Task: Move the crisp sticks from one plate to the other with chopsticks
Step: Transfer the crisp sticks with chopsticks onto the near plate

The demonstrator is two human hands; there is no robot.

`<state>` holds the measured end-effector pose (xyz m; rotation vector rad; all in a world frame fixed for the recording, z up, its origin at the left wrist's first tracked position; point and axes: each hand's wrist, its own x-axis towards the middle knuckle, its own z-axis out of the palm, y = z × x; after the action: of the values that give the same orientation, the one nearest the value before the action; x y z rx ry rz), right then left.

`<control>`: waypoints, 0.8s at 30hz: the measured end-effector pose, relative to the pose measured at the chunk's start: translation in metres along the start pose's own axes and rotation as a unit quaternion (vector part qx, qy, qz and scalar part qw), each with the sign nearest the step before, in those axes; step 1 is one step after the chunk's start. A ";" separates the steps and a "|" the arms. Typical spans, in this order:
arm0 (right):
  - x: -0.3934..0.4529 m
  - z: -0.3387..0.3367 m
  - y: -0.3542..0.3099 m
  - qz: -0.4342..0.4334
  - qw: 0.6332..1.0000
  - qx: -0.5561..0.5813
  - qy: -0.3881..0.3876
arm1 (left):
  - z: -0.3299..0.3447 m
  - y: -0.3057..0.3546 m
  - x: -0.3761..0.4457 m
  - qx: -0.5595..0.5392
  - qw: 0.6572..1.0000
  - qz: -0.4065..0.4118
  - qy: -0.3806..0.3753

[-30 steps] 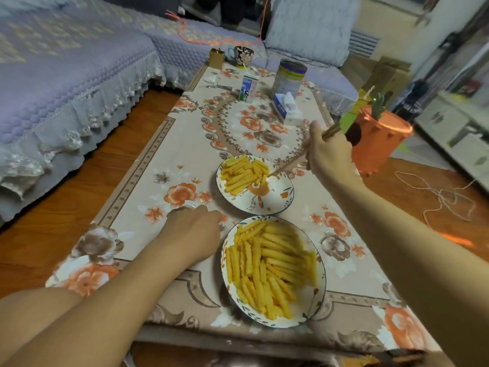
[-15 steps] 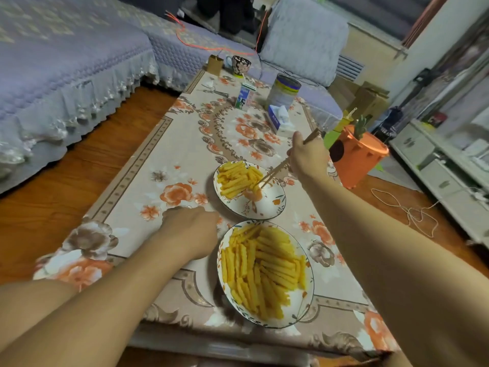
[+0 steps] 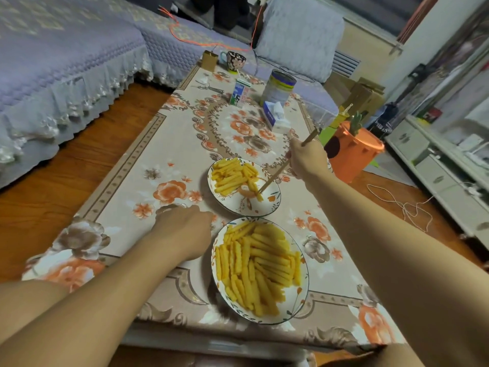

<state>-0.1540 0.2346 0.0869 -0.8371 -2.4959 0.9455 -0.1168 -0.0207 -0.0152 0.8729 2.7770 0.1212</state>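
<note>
1. I'm seeing the right hand (image 3: 308, 158) gripping the chopsticks (image 3: 275, 174), fingers curled round them, tips touching a crisp stick (image 3: 255, 189) on the far plate (image 3: 272, 205).
2. Left hand (image 3: 185, 231) is resting on the desk (image 3: 164, 144) beside the near plate (image 3: 303, 290), fingers curled, holding nothing.

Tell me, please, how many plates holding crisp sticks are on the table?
2. The near plate sits at the table's front edge, beside the left hand; the far plate lies just beyond it, under the chopsticks. None appear hidden.
</note>
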 end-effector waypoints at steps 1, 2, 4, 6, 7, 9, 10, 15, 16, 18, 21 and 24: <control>-0.004 -0.001 0.002 -0.005 1.000 0.009 -0.003 | 0.000 0.000 0.000 0.000 1.000 -0.001 -0.004; -0.009 -0.002 0.003 -0.009 1.000 0.018 -0.007 | 0.000 0.000 -0.001 -0.002 1.000 -0.003 -0.007; -0.019 -0.012 0.001 -0.011 0.999 0.048 -0.006 | -0.001 -0.001 -0.002 -0.010 1.000 -0.001 -0.005; -0.030 -0.034 -0.009 0.003 0.993 0.116 0.007 | -0.001 -0.002 -0.003 -0.011 1.000 0.004 -0.001; -0.036 -0.047 -0.016 0.012 0.990 0.140 0.000 | 0.000 -0.002 -0.003 -0.009 1.000 0.005 0.000; -0.051 -0.073 -0.029 0.027 0.989 0.136 -0.052 | 0.001 -0.002 -0.002 -0.006 1.000 0.005 0.002; -0.062 -0.084 -0.033 0.033 0.989 0.118 -0.083 | 0.002 -0.001 -0.001 -0.005 1.000 0.002 0.002; -0.115 -0.095 -0.030 0.027 0.985 0.033 -0.168 | 0.001 0.001 0.001 -0.010 1.000 -0.009 0.008; -0.122 -0.092 -0.026 0.024 0.985 0.028 -0.170 | 0.002 0.002 0.000 -0.009 1.000 -0.007 0.009; -0.130 -0.086 -0.019 0.018 0.984 0.023 -0.177 | 0.003 0.002 -0.001 -0.008 1.000 -0.005 0.010; -0.133 -0.088 -0.017 0.011 0.980 0.008 -0.201 | 0.005 0.001 -0.003 -0.016 1.000 -0.004 0.000; -0.124 -0.103 -0.023 -0.004 0.983 0.012 -0.185 | 0.005 0.001 -0.004 -0.015 1.000 0.000 -0.009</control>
<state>-0.0168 0.1921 0.1634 -0.6938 -2.7855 1.2226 -0.1118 -0.0224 -0.0197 0.8614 2.7512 0.1540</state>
